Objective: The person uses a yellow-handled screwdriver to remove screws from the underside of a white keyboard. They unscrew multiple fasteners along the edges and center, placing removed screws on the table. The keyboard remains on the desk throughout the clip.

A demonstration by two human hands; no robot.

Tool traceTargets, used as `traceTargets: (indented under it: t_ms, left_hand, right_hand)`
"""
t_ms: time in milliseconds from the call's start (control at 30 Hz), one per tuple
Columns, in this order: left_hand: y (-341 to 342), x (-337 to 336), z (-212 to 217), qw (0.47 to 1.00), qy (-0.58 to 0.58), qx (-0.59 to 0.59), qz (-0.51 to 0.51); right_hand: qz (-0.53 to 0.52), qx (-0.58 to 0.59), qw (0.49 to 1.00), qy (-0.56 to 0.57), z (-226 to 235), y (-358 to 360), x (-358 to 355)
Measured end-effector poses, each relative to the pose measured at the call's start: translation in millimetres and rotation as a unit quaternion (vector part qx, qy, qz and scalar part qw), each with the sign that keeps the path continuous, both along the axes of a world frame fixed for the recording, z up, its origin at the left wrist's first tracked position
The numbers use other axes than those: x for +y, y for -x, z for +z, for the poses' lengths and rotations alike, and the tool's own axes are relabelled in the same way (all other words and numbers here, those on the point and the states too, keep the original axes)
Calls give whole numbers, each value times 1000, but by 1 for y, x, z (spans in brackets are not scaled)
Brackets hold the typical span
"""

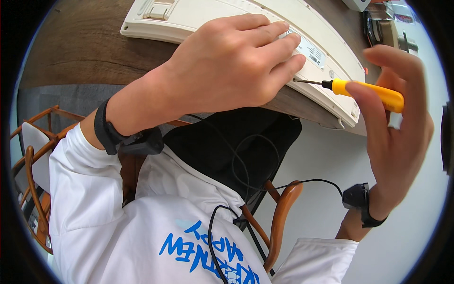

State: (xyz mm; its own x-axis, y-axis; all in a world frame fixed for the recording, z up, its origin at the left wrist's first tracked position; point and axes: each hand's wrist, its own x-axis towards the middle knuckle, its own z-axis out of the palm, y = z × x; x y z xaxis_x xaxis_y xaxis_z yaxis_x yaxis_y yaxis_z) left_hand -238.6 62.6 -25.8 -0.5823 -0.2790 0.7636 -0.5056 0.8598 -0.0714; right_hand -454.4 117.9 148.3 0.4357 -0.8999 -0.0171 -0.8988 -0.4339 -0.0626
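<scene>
A cream-white keyboard (198, 16) lies upside down on a brown wooden table (85, 42), its near edge at the table's rim. My left hand (236, 61) rests flat on the keyboard's underside, fingers pressing near a label. My right hand (397, 137) grips a small screwdriver (364, 91) with a yellow-orange handle. Its thin metal tip touches the keyboard's near edge, just right of my left fingertips.
A black chair seat with curved wooden arms (281, 217) sits under the table below my hands. Black cables run from wristbands on both wrists. Another wooden chair (33, 175) stands at the left. Small devices (383, 23) lie at the table's far right.
</scene>
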Motion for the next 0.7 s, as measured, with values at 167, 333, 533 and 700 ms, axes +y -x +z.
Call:
traceTargets:
  t_ms: [167,333,533,700]
  left_hand:
    - [1,0,1,1000,-5,8,-3]
    - [0,-1,-1,1000,-4,10,-6]
    - [2,0,-1,1000,-8,4,-8]
    - [1,1,0,1000,-1,-1,-1]
  right_hand:
    - [94,26,995,36,-2,-2,-2]
    - [133,-2,991,-17,2,-2,-2]
    - [-20,33,999,11,0,-6,6]
    - [109,0,994,19,-4,-5,2]
